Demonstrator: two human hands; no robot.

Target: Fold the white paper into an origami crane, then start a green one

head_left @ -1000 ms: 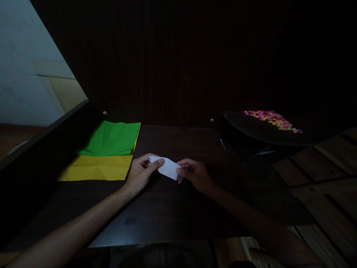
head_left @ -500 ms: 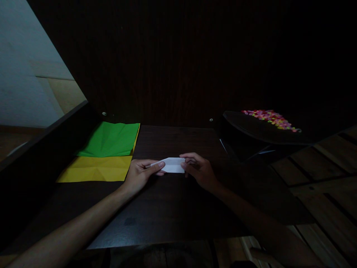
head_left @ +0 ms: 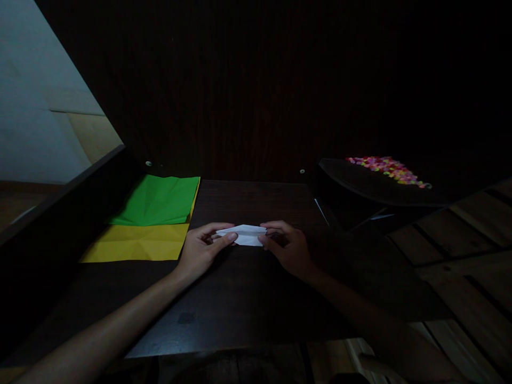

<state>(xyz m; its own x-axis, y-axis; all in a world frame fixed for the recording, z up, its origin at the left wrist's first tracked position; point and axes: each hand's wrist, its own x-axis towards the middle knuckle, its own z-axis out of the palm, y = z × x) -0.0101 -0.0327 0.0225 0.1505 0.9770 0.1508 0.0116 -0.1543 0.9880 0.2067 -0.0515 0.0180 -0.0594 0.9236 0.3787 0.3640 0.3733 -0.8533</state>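
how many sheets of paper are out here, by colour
white folded paper, held between left hand and right hand: 1
green sheet: 1
yellow sheet: 1
total: 3

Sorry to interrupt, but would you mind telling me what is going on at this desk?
A person holds a small folded piece of white paper between both hands over a dark wooden desk. The left hand pinches its left end, the right hand its right end. A creased green paper sheet overlaps a yellow paper sheet at the left. Small multicoloured pieces lie on a dark surface at the right.
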